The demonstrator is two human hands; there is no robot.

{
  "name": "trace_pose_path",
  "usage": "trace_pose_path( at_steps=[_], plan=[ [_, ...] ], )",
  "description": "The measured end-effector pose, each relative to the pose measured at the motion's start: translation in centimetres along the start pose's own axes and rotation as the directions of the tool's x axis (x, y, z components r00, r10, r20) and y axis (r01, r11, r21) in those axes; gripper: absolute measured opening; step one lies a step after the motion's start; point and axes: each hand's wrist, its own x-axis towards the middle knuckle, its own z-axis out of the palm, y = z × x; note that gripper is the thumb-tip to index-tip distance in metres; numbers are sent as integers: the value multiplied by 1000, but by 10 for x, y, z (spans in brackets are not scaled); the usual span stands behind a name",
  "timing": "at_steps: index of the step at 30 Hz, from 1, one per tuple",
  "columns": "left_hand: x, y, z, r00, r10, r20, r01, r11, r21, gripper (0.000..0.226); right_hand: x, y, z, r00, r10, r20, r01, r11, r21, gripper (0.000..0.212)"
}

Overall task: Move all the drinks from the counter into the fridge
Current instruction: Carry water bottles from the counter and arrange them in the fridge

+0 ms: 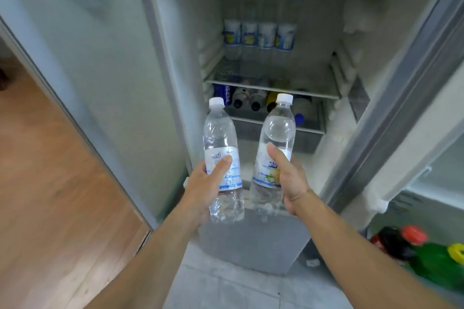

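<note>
I stand before the open fridge (175, 78). My left hand (203, 188) grips a clear water bottle (221, 138) with a white cap, upright. My right hand (288, 183) grips a second water bottle (278, 130) of the same kind, also upright. Both bottles hang in front of the fridge opening, below its shelves. On the wire upper shelf (271, 78) several water bottles (258, 37) stand in a row at the back. Under it, a tray (311, 128) holds several drinks (248, 98) lying on their sides.
The fridge door (406, 98) stands open at the right; its lower rack holds a dark bottle with a red cap (401, 241) and a green bottle with a yellow cap (437, 261). Frost coats the fridge walls. Wooden floor (50, 183) lies at the left, grey tiles (226, 288) below.
</note>
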Motion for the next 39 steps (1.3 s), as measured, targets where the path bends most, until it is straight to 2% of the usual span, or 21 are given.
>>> trace_pose_path(
  at_steps=[5,7,12,17,20,24,32,36,39],
  plan=[
    [66,40,20,995,100,1,-100,993,63,57,62,-44,1,988,-112,-103,117,992,45,24],
    [90,58,27,989,149,-7,-147,984,102,55,84,-63,4,976,-161,-144,172,983,65,20],
    [154,105,42,944,329,-36,-321,936,146,16,135,-104,13,955,-239,-178,257,962,87,44],
    [219,147,55,884,459,-91,-434,876,211,34,190,-137,26,886,-426,-183,425,904,-45,32],
    [254,168,60,865,497,-64,-467,845,260,41,224,-155,28,840,-506,-195,486,862,-143,45],
    [292,182,66,827,561,35,-553,801,228,40,264,-169,14,800,-538,-265,497,842,-209,51],
    [343,172,84,803,596,-9,-587,792,169,51,323,-177,-26,690,-570,-446,539,816,-210,64],
    [362,166,85,785,620,-4,-611,774,164,53,353,-180,-29,661,-593,-459,544,801,-251,73],
    [378,166,84,798,603,8,-595,786,169,52,377,-184,-31,656,-585,-477,525,807,-268,81]
  ],
)
